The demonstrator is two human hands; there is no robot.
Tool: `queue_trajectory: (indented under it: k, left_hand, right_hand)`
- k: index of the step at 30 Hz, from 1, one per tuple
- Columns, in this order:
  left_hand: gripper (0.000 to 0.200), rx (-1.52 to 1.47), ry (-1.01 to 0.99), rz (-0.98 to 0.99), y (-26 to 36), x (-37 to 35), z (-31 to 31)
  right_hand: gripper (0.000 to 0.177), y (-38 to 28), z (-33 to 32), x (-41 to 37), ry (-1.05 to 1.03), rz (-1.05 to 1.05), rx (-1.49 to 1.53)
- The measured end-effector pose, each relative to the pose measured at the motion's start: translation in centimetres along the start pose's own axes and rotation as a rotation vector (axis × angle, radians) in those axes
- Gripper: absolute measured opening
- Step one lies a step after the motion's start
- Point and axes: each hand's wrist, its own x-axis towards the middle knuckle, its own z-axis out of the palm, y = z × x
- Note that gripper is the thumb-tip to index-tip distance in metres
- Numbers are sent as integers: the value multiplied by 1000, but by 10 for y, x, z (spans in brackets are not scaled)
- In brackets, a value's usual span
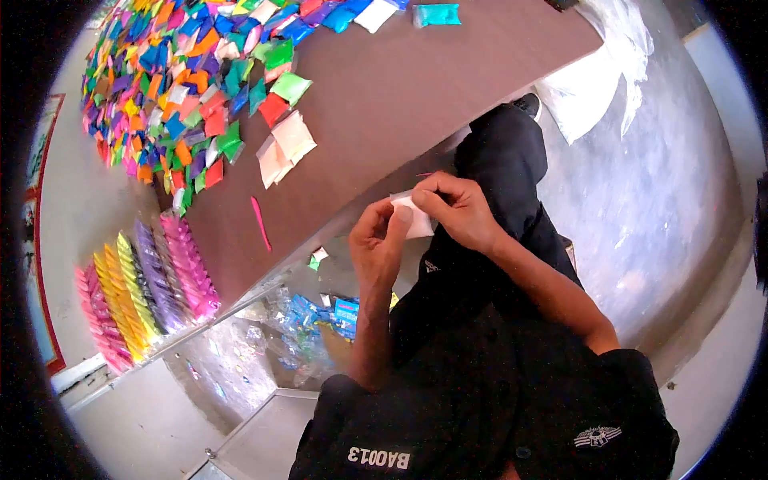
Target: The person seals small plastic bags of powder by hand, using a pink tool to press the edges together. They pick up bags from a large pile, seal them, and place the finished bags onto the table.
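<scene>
A small, pale pinkish-white packet [417, 226] is held up over my lap, just off the table's front edge. My left hand [379, 238] pinches its left side between thumb and fingers. At the packet's upper edge, my right hand [458, 210] grips with thumb and forefinger. A thin pink tip shows above the right hand's fingers; what it belongs to is hidden. Several similar pale packets [286, 148] lie on the table in front of me. Left of them, a slim pink stick [262, 224] rests on the tabletop.
A large heap of colourful packets [184, 104] covers the far left of the brown table [384, 104]. Rows of pink, yellow and purple pieces [148, 292] stand at the left corner. Plastic wrappers [308, 320] lie below the edge. A white plastic bag [588, 88] sits at right.
</scene>
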Motion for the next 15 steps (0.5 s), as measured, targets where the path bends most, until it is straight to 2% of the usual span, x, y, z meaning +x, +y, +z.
queue_trajectory:
  k: [6,10,15]
  left_hand:
    - [15,-40,18,22,-4,-2,-16]
    - [16,-170,-14,-9,-4,-2,-21]
    - [20,-189,-38,-17,9,0,-21]
  right_hand:
    - [13,-14,11,-3,-68,125,-33]
    - [12,-16,16,1,-110,71,-110]
    - [13,-26,20,10,-36,131,35]
